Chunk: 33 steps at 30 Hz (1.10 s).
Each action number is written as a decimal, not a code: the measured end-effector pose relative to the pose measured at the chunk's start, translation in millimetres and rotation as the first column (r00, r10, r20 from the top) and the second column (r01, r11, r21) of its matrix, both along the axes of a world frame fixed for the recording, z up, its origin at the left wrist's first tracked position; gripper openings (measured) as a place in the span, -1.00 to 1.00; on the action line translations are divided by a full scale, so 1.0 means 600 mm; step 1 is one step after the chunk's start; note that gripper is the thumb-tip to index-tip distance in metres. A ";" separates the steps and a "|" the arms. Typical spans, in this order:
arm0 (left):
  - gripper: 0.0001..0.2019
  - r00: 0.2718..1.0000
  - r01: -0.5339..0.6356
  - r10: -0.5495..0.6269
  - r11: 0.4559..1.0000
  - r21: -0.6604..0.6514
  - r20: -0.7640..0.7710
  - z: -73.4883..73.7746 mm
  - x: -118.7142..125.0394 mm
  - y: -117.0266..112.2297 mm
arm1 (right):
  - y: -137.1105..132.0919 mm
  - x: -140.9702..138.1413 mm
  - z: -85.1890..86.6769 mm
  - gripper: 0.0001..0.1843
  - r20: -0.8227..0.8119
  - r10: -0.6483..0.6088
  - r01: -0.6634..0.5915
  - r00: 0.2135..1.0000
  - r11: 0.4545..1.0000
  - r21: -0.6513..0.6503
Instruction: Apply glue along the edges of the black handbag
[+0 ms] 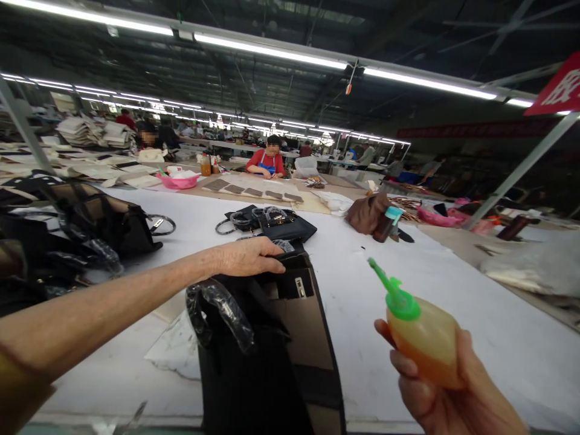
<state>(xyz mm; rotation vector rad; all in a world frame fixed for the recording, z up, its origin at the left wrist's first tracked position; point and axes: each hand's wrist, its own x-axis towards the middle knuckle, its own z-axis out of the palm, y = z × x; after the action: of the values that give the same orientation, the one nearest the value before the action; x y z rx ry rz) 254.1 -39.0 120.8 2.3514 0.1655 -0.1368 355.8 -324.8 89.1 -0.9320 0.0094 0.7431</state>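
Note:
A black handbag [254, 374] lies in front of me on the white-covered table, its brown lining showing along the open side. Clear plastic wraps its handle [222, 314]. My left hand [251, 257] is closed on the bag's top edge, thumb and fingers pinching it near a small metal plate [299, 287]. Raised to the right of the bag, my right hand [435, 386] grips a squeeze bottle [426, 344] with a green nozzle cap and amber liquid inside. The nozzle points up and left, apart from the bag.
More black handbags stand at the left [109, 217] and behind mine [285, 225]. A dark bottle with a turquoise lid [388, 223] sits beside brown material [366, 212]. Pink basins [179, 180] rest farther off. A person in red [267, 160] works across the table.

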 end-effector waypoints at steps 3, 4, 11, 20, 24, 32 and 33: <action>-0.74 0.994 0.018 -0.020 1.000 -0.023 -0.107 -0.019 -0.025 0.015 | 0.000 0.006 -0.020 -0.51 0.193 -0.019 0.031 0.981 0.998 -0.061; -0.75 0.991 0.034 -0.037 0.999 -0.031 -0.127 -0.025 -0.033 0.019 | 0.001 0.010 -0.029 -0.52 0.243 -0.013 0.035 0.970 0.996 -0.087; -0.77 0.944 0.015 -0.048 0.995 -0.103 -0.327 -0.053 -0.066 0.032 | 0.010 0.032 -0.065 -0.36 0.539 0.266 -0.077 0.799 0.935 -0.347; -0.75 0.915 -0.024 -0.055 0.981 -0.190 -0.400 -0.081 -0.084 0.049 | 0.068 -0.009 -0.023 -0.41 0.701 0.241 0.048 0.671 0.930 -0.366; -0.75 0.925 -0.016 -0.064 0.979 -0.206 -0.375 -0.085 -0.091 0.054 | 0.083 -0.021 -0.009 -0.42 0.697 0.222 0.053 0.682 0.935 -0.351; -0.75 0.924 -0.023 -0.064 0.975 -0.222 -0.376 -0.093 -0.095 0.057 | 0.086 -0.014 -0.013 -0.29 0.701 0.320 0.102 0.637 0.867 -0.488; -0.75 0.925 -0.016 -0.069 0.975 -0.222 -0.373 -0.094 -0.093 0.057 | 0.086 -0.011 -0.017 -0.32 0.706 0.341 0.091 0.621 0.863 -0.497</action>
<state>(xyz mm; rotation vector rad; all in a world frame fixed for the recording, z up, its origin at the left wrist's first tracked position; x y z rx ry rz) 198.1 -4.5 64.2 2.0830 0.2908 -0.5965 349.0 -273.2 79.0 -1.7245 -0.6896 0.4031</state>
